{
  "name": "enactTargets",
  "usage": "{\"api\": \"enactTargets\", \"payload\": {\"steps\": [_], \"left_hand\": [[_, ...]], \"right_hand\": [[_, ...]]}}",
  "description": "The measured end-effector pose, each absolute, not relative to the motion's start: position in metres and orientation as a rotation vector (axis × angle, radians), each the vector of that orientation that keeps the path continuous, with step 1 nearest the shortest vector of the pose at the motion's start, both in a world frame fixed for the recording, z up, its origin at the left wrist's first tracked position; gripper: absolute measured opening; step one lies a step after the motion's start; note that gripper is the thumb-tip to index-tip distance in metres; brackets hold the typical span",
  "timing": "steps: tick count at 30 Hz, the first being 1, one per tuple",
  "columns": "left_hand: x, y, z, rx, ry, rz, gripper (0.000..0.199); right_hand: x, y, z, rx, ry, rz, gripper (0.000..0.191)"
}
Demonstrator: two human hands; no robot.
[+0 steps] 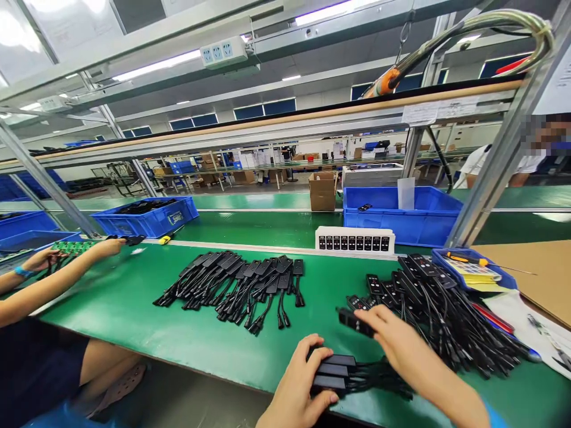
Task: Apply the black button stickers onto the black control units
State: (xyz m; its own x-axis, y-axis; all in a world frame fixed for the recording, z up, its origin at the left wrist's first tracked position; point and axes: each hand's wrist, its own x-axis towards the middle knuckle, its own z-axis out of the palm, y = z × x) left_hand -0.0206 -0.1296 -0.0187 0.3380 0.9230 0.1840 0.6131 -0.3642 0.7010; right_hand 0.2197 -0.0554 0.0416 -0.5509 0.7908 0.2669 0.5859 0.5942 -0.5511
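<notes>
My left hand [301,383] curls its fingers and thumb around the ends of several black cabled units [332,373], stacked side by side near the table's front edge. Above and to the right of them, my right hand [397,339] pinches one black unit [354,321], tilted, with small markings on its face. Beyond it lies a big pile of black units with cables [423,285], some showing buttons on their faces. Another heap of black cabled units [241,276] is spread over the green table left of centre.
A white rack [354,240] holds black pieces. Blue bins [397,211] [145,217] stand behind. At right are a tray [477,270] with labels, a screwdriver and pliers [553,342]. A co-worker's arms [57,282] reach in at left; a yellow tool [165,240] lies nearby.
</notes>
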Motion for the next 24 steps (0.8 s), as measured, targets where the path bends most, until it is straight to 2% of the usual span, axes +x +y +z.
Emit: {"api": "enactTargets", "payload": {"steps": [2,6,13,15,20,24], "left_hand": [[-0.02,-0.13,-0.029,2.071,1.394,0.824,0.054],[-0.02,-0.127,-0.044,2.168,1.432,0.809,0.083],[-0.013,-0.11,-0.044,2.47,1.334,0.475,0.1],[-0.012,-0.108,-0.04,2.464,1.298,0.417,0.099],[-0.014,-0.107,-0.034,2.427,1.258,0.461,0.092],[-0.014,-0.105,-0.036,2.449,1.249,0.446,0.096]], "right_hand": [[0.212,-0.061,0.024,-1.04,-2.381,0.748,0.054],[0.204,-0.071,0.006,-1.019,-2.319,0.954,0.037],[0.195,-0.073,0.011,-1.035,-2.32,0.911,0.031],[0.198,-0.063,0.013,-1.073,-2.411,0.777,0.025],[0.214,-0.026,0.004,-1.609,-2.417,-0.04,0.015],[0.216,-0.025,-0.001,-1.583,-2.426,-0.109,0.017]]}}
